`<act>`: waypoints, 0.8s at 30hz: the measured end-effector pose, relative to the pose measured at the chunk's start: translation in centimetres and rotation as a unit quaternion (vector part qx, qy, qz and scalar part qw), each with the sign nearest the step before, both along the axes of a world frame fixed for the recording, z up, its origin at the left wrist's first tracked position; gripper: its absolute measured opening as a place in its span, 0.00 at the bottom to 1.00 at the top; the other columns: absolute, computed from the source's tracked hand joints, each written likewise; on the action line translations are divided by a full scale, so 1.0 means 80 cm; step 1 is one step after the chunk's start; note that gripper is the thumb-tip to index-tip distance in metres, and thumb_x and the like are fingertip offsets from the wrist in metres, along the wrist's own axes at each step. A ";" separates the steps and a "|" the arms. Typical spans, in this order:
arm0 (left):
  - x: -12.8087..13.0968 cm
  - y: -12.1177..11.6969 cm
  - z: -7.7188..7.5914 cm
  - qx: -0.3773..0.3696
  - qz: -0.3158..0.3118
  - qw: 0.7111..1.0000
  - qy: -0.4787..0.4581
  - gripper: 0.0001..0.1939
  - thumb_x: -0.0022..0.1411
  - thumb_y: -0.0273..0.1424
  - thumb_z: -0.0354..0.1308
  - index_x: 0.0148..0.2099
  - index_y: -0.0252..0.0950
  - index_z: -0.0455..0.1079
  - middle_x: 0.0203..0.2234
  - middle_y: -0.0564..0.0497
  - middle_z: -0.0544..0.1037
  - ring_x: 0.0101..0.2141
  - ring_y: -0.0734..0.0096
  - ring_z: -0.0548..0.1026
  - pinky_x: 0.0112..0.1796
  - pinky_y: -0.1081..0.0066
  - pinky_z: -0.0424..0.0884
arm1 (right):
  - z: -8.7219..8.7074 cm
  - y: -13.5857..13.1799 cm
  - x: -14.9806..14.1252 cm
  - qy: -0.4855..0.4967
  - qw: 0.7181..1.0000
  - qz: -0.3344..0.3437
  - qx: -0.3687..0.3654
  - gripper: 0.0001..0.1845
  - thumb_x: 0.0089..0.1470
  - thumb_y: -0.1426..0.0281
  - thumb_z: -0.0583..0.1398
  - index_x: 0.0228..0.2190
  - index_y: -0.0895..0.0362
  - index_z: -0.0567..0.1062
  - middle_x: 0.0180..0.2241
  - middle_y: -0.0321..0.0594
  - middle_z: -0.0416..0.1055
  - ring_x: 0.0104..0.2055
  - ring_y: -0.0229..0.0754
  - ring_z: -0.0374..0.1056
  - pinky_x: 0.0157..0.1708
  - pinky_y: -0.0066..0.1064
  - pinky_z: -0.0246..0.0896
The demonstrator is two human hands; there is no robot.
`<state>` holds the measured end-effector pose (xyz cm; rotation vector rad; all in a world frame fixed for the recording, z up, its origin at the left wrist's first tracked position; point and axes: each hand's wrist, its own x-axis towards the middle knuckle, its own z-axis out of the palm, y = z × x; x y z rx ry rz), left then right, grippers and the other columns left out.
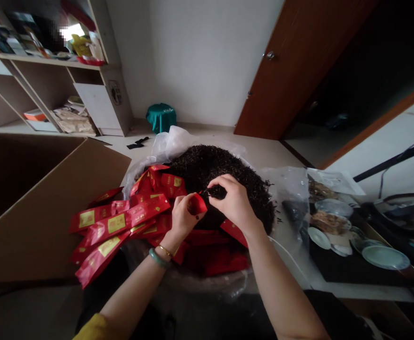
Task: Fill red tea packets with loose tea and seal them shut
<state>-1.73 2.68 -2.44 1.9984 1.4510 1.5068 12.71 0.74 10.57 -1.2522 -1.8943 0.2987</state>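
My left hand (183,218) grips a small red packet (199,204), its mouth held open toward the right. Close beside that mouth, my right hand (231,200) pinches a clump of dark dried leaves (217,191) that look like tea. Under both hands a large heap of the same dark leaves (207,160) fills a container lined with clear plastic (173,140). Many red packets with gold labels (116,224) lie piled over the left side of the heap, and more red ones (214,257) lie in front.
An open cardboard box (61,203) stands at the left. On the right, a dark tray (329,269) carries cups, dishes and a bag of dried stuff. Behind are a teal covered bin (161,117), a shelf unit (115,104) and a brown door (281,71).
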 end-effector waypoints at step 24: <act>0.001 -0.003 0.001 0.046 0.016 0.997 0.064 0.33 0.45 0.28 0.66 0.54 0.38 0.59 0.43 0.45 0.73 0.42 0.58 0.72 0.40 0.62 0.72 | -0.031 0.014 -0.013 -0.141 0.983 -0.017 -0.119 0.21 0.41 0.82 0.64 0.39 0.54 0.75 0.39 0.38 0.65 0.39 0.39 0.67 0.43 0.32 0.63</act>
